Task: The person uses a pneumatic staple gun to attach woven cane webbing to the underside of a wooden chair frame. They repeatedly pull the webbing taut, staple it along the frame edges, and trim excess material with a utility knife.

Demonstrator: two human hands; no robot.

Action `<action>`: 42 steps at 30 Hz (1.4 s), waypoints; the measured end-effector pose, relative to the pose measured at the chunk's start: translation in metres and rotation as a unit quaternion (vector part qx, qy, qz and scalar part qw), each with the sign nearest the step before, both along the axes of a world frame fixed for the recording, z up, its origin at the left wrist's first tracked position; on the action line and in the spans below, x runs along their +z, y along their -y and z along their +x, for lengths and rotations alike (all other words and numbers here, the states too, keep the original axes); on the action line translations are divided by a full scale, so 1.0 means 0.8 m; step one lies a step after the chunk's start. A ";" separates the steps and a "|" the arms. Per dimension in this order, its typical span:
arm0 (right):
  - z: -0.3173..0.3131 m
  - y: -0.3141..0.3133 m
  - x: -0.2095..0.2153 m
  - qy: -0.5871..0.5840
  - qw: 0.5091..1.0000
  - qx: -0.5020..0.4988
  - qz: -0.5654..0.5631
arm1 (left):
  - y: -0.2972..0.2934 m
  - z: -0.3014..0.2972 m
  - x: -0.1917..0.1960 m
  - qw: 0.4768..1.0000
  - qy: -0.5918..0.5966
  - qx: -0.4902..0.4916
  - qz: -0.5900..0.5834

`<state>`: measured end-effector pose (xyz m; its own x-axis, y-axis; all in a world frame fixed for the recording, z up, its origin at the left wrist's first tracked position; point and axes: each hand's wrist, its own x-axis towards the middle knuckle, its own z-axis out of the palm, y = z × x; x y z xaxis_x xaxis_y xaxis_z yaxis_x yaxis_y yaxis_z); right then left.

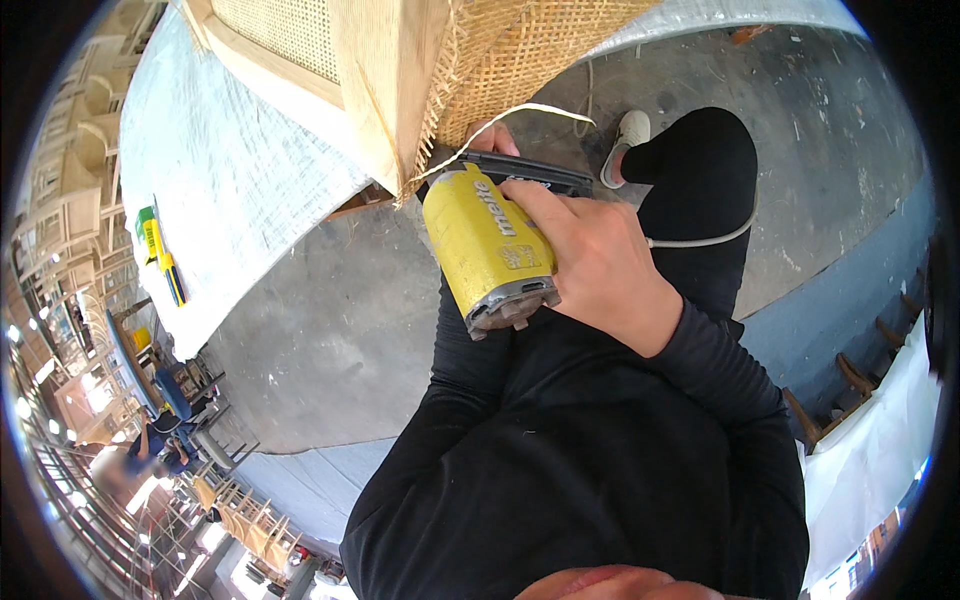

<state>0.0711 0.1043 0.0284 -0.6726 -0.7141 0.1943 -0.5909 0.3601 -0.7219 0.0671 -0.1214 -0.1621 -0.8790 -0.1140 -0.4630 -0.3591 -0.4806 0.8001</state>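
Grey floor (310,310) spreads beside a sheet-covered desk (260,150); the right hand (608,262) wraps round a yellow pneumatic stapler (485,235) by the corner of a cane-webbed wooden frame (385,90); the left hand (495,139) is mostly hidden, its hold impossible to tell.

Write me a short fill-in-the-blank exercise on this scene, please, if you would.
1. The right hand grips a chunky tool whose body is mostly ____.
2. The left hand, partly hidden, belongs to the arm in a sleeve coloured ____.
3. Woven cane is attached to a frame made of ____.
4. A slim yellow-and-dark item lies toward the picture's ____ edge.

Missing words: yellow; black; wood; left.
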 end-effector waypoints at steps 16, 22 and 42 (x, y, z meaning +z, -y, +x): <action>0.003 0.004 -0.005 0.003 0.999 -0.021 0.033 | -0.072 -0.004 0.052 0.929 -0.316 0.183 0.057; 0.012 -0.017 -0.025 -0.019 0.999 -0.018 -0.037 | -0.074 0.028 0.109 0.959 -0.207 0.182 -0.071; 0.003 -0.001 -0.043 -0.028 0.996 -0.008 -0.081 | -0.044 0.068 0.238 0.823 -0.178 0.262 -0.472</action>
<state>0.0738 0.1051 -0.0059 -0.6677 -0.6602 0.3440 -0.6276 0.2507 -0.7370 0.1218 -0.0859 0.0281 -0.6556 -0.6813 0.3254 0.0372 0.4014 0.9152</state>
